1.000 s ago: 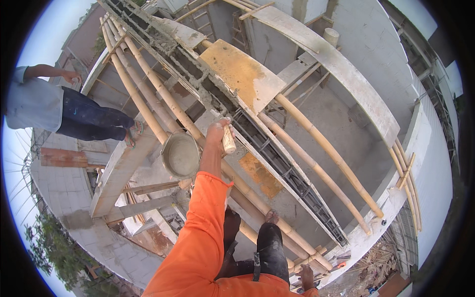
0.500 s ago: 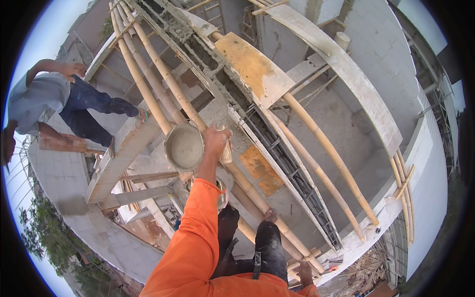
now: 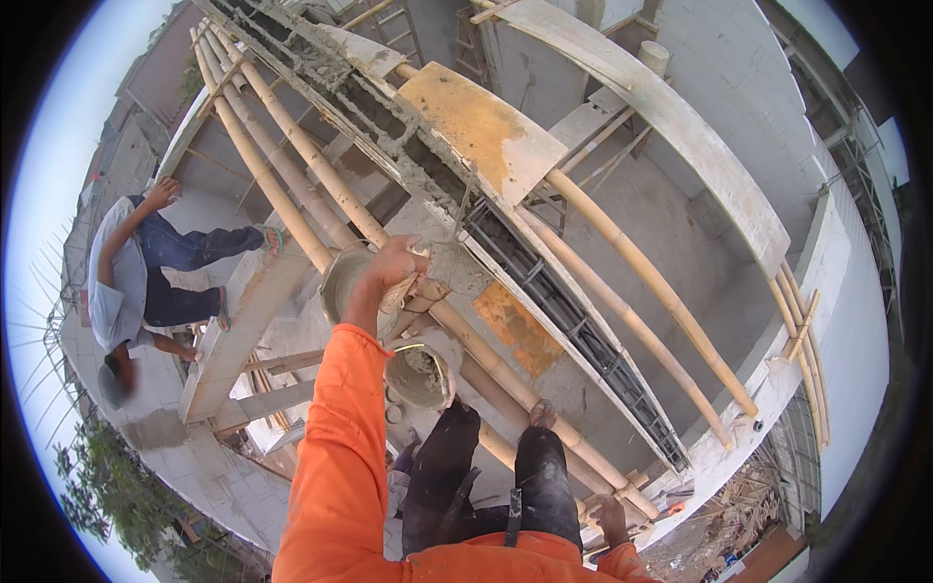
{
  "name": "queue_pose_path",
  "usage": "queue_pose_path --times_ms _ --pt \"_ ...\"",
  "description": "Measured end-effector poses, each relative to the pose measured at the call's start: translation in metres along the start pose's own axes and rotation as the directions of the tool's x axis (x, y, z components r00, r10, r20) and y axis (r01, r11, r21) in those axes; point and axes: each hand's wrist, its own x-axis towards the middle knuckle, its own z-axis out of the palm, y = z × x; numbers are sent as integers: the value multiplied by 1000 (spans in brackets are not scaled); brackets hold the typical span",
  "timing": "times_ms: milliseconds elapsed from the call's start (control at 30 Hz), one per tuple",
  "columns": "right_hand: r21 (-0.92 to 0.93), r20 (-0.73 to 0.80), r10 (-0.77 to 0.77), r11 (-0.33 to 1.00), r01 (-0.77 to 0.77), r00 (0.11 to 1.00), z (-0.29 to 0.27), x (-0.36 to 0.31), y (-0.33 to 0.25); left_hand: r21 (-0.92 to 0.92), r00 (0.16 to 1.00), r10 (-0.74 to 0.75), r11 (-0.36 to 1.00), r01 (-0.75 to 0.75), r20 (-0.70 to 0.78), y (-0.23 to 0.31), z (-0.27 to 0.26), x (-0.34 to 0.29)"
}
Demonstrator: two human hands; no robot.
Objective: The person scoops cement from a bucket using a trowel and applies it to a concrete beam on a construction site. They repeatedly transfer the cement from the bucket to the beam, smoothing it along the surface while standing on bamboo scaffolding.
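- Left hand [image 3: 391,267], fingers curled on a tilted pan [image 3: 340,282], tips wet cement [image 3: 452,262] over the beam form [image 3: 408,155].
- Right hand [image 3: 610,513] grips a bamboo pole [image 3: 505,379].

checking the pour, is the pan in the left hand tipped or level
Tipped: the pan in the left hand tilts toward the rebar trench.

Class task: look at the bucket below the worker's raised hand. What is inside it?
The bucket holds wet grey mortar, visible through its open top. Its depth stays hidden by the rim and the orange sleeve.
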Motion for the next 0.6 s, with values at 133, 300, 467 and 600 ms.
queue_pose_path --times_ms 133,300,467,600 --pt "-250 57 -208 944 215 977 -11 -3 16 432 892 257 899 -78 -372 52 -33 4" --pt "-210 66 -134 967 145 989 -3 18 35 393 676 472 875 -282 -565 50 -21 -37" --pt "-271 180 -124 947 171 976 48 43 -72 119 767 115 992 -51 -631 -123 13 -131" --pt "-179 359 -264 922 343 895 130 93 -132 180 678 -401 767 616 -616 -277 51 -197"
